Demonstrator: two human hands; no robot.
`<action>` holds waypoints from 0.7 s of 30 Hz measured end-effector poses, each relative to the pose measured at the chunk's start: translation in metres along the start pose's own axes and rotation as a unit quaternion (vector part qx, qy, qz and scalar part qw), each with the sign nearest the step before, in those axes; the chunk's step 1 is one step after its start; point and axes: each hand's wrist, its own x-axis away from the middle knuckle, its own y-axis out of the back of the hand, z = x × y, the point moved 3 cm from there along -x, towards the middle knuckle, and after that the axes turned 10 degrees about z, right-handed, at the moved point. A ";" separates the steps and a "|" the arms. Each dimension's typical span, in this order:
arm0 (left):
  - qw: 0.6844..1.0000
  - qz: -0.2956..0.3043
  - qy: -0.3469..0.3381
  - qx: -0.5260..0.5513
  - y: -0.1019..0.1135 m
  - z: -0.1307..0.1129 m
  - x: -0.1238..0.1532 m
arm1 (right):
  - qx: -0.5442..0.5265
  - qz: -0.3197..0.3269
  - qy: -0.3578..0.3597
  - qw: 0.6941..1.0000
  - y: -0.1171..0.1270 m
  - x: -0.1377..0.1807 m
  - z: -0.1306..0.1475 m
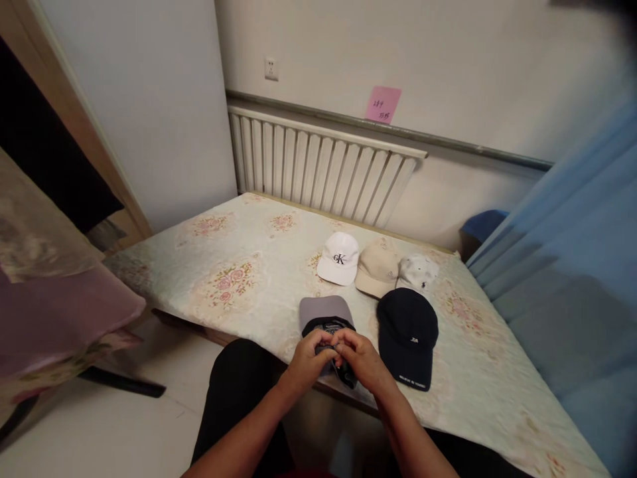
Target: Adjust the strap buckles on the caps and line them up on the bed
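A grey baseball cap (326, 309) lies upside down at the near edge of the bed, its brim pointing away from me and its dark inner band showing. My left hand (314, 355) and my right hand (357, 355) meet over the back of this cap. Both have thumb and fingers pinched together on its rear part; the exact bit between the fingertips is hidden. To the right of my right hand sits a black cap (407, 332) with small white lettering. Behind are a white cap (339, 257) with black letters, a beige cap (377, 265) and a whitish patterned cap (419, 271).
The caps rest on a bed with a pale floral cover (233, 285). A white radiator (318, 166) runs along the wall behind it, below a pink note (383, 104). A blue curtain (572, 265) hangs at the right. Pink cloth (64, 325) covers something at the left.
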 end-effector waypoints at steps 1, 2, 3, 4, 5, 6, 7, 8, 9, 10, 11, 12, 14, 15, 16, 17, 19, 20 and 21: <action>1.000 0.009 0.002 0.001 0.000 -0.001 0.000 | 0.016 -0.006 0.004 1.000 0.001 0.000 0.001; 1.000 0.016 0.004 0.003 0.001 -0.001 -0.001 | 0.038 -0.017 0.012 0.999 0.004 -0.001 0.003; 1.000 0.021 0.008 0.003 0.001 -0.001 -0.001 | 0.066 -0.030 0.026 0.997 0.006 -0.001 0.004; 1.000 0.024 0.013 0.002 0.001 -0.002 -0.001 | 0.093 -0.042 0.041 0.994 0.009 -0.002 0.006; 0.999 0.027 0.019 0.001 0.002 -0.002 -0.002 | 0.116 -0.048 0.054 0.991 0.011 -0.003 0.008; 0.999 0.031 0.024 0.002 0.002 -0.002 -0.002 | 0.129 -0.049 0.060 0.989 0.013 -0.004 0.010; 0.999 0.038 0.028 0.005 0.002 -0.001 -0.002 | 0.132 -0.045 0.058 0.989 0.015 -0.006 0.010; 0.998 0.047 0.029 0.012 0.002 -0.001 -0.002 | 0.129 -0.039 0.050 0.990 0.016 -0.008 0.011; 0.998 0.059 0.030 0.022 0.001 0.000 -0.001 | 0.121 -0.034 0.040 0.991 0.017 -0.009 0.011; 0.996 0.072 0.030 0.033 0.001 0.001 -0.001 | 0.111 -0.031 0.030 0.993 0.017 -0.011 0.012; 0.995 0.084 0.032 0.046 0.000 0.003 0.000 | 0.099 -0.031 0.023 0.994 0.017 -0.012 0.012; 0.993 0.094 0.036 0.058 0.000 0.005 0.000 | 0.087 -0.032 0.018 0.996 0.017 -0.014 0.012; 0.989 0.114 0.047 0.084 -0.001 0.009 0.001 | 0.063 -0.035 0.012 0.997 0.016 -0.016 0.013; 0.987 0.122 0.053 0.095 -0.002 0.010 0.002 | 0.050 -0.037 0.009 0.998 0.015 -0.017 0.012; 0.985 0.127 0.057 0.103 -0.002 0.011 0.002 | 0.036 -0.037 0.007 0.999 0.014 -0.018 0.012; 0.984 0.131 0.059 0.109 -0.002 0.012 0.002 | 0.023 -0.035 0.006 0.999 0.014 -0.019 0.011; 0.983 0.134 0.061 0.114 -0.002 0.012 0.002 | -0.002 -0.028 0.010 1.000 0.012 -0.020 0.010; 0.983 0.133 0.060 0.115 -0.002 0.012 0.001 | -0.010 -0.027 0.014 0.999 0.011 -0.019 0.009; 0.983 0.132 0.060 0.116 -0.002 0.012 0.001 | -0.016 -0.028 0.018 0.999 0.011 -0.019 0.009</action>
